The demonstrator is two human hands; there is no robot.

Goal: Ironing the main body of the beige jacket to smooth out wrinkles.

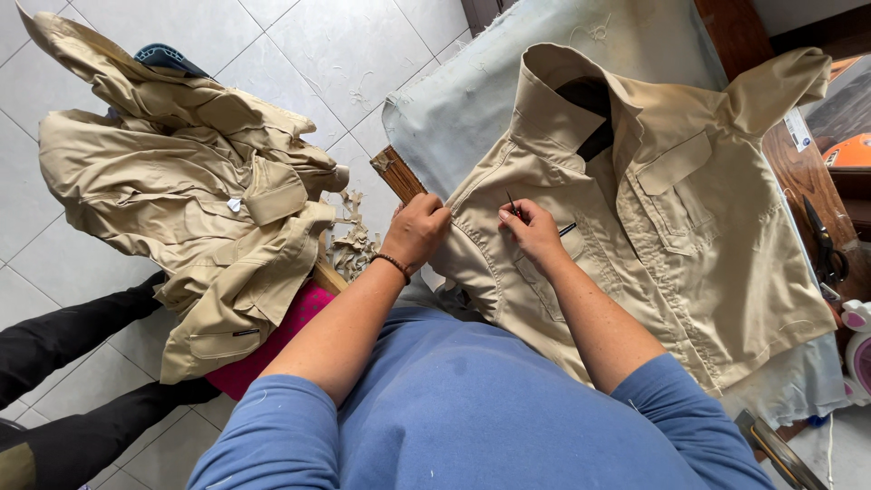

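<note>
One khaki shirt (671, 227) lies flat — left hand (415, 231) grips its edge, right hand (531, 229) pinches a small tool (512, 205).

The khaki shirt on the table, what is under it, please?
Under the khaki shirt lies a pale grey cloth covering the table. The left hand presses the shirt's edge. The table surface beneath the shirt is hidden.

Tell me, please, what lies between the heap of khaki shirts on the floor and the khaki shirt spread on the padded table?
In the head view, between heap of khaki shirts and spread khaki shirt: pale fabric scraps, a wooden ruler and the left hand.
</note>
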